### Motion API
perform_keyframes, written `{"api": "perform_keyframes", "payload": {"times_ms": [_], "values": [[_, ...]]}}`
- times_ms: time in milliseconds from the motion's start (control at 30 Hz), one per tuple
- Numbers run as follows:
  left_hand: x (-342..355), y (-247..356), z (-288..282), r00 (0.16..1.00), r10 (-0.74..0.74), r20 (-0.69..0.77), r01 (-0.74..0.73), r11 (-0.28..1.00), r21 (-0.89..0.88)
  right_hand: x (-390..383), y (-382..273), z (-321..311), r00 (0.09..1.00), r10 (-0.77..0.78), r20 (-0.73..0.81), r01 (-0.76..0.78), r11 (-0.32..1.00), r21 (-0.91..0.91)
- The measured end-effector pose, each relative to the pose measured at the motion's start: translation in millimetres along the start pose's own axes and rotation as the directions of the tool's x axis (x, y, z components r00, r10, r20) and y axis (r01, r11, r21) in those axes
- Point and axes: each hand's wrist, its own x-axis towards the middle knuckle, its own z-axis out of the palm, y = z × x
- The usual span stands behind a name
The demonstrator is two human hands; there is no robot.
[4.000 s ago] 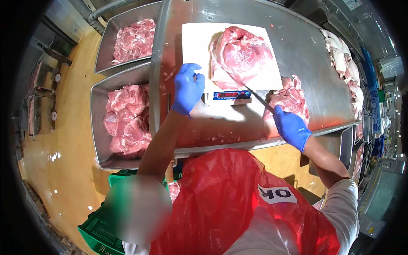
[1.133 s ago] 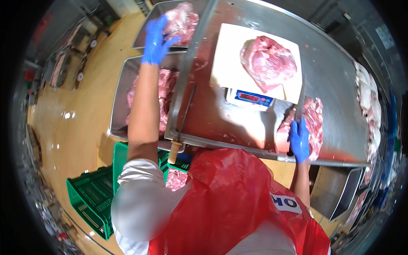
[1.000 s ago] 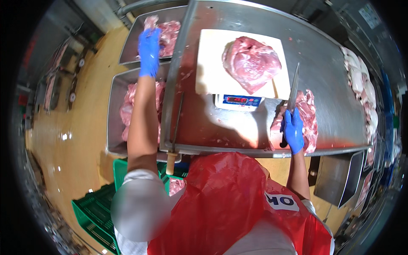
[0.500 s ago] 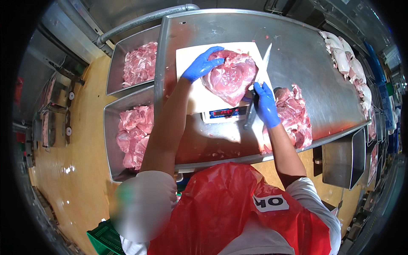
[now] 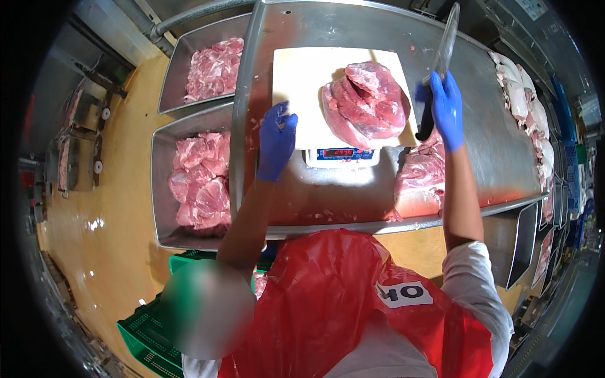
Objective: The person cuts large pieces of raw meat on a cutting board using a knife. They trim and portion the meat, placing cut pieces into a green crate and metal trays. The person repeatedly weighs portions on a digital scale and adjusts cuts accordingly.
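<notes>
A large piece of raw meat [image 5: 368, 107] lies on a white cutting board [image 5: 302, 75], a deep fold showing on its upper side. Under the board sits a scale [image 5: 343, 156] with a lit red display. My left hand [image 5: 277, 143], in a blue glove, is at the board's lower left corner, fingers bent and apart, holding nothing. To the right of the board my gloved right hand [image 5: 446, 113] grips a knife [image 5: 446, 44], blade pointing away from me and dark handle below the fist. Neither hand touches the meat.
More raw meat [image 5: 421, 170] lies near the right forearm on the steel table [image 5: 353, 25]. Two steel tubs [image 5: 165, 208] with meat cuts stand at the left. Pale carcass pieces [image 5: 523, 94] line the table's right end; a green crate [image 5: 148, 334] is at lower left.
The meat has been turned over on the board and sits further right. My left hand has let go of it and moved down-left; my right hand has carried the knife up and right.
</notes>
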Motion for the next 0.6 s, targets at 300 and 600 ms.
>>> {"api": "perform_keyframes", "payload": {"times_ms": [300, 600], "values": [[-32.3, 4.5, 35.6, 0.947, 0.243, 0.212, -0.194, 0.954, -0.230, -181.1, 51.1, 51.9, 0.944, -0.068, 0.324, 0.253, 0.779, -0.573], [-38.8, -4.1, 41.8, 0.963, 0.153, 0.221, -0.101, 0.968, -0.231, -142.9, 7.7, 83.2, 0.919, -0.039, 0.392, 0.315, 0.671, -0.671]]}}
